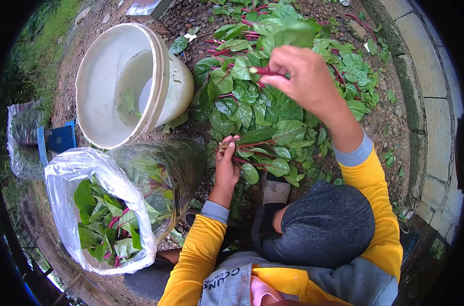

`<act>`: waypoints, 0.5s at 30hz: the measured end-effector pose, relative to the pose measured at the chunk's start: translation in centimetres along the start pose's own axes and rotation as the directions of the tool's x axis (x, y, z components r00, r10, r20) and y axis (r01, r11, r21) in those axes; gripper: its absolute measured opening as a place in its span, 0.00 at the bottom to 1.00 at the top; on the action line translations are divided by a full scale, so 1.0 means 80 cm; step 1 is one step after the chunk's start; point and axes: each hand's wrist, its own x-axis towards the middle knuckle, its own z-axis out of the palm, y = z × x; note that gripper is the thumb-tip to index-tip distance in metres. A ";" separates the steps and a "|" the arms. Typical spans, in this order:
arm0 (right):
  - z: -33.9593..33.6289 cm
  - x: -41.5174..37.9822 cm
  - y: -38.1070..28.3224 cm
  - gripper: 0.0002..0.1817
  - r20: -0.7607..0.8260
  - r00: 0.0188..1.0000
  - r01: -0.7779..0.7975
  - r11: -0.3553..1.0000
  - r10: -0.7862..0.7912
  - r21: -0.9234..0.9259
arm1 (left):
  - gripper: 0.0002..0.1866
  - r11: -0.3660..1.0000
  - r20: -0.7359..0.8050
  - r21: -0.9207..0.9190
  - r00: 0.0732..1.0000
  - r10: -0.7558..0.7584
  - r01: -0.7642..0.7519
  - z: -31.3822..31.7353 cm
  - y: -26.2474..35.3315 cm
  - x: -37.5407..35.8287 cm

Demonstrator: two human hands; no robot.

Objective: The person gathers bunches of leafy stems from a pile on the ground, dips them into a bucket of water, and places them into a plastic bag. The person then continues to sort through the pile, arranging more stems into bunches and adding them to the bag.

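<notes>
My left hand (227, 164) is closed around the stem ends of a small bunch of leafy stems (262, 153), whose leaves point to the right. Higher up, my right hand (303, 76) pinches a red-stemmed leafy sprig (290, 36); its pale cut end points left and its leaf is blurred. Below both hands spreads a large pile of green leaves with red stems (242, 102). At the lower left stands an open clear plastic bag (145, 224) with similar leafy stems inside.
A white bucket (178, 84) tilts towards me at the upper left, with cloudy water and a leaf inside. Farther left are a blue object (62, 137) and a filled plastic bag (25, 125). A stone kerb (418, 92) runs down the right side.
</notes>
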 end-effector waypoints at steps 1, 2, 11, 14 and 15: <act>0.016 -0.008 -0.007 0.15 0.066 0.997 -0.032 0.999 0.029 0.043 | 0.14 1.000 -0.004 -0.005 1.000 0.001 -0.001 0.002 0.001 0.000; 0.038 -0.019 -0.011 0.15 0.132 0.990 -0.065 0.994 0.053 0.085 | 0.13 1.000 -0.006 -0.003 1.000 0.007 -0.007 0.005 0.001 0.000; 0.187 -0.126 -0.011 0.12 0.463 0.862 -0.451 0.732 0.208 0.511 | 0.15 0.993 -0.007 -0.117 0.999 0.035 -0.035 0.009 -0.004 0.003; 0.210 -0.149 0.003 0.11 0.500 0.837 -0.529 0.563 0.223 0.635 | 0.14 0.990 -0.012 -0.127 0.998 0.063 -0.064 0.023 0.000 0.002; 0.217 -0.153 0.004 0.11 0.512 0.825 -0.559 0.480 0.238 0.676 | 0.13 0.991 -0.016 -0.107 0.997 0.081 -0.083 0.024 -0.004 0.004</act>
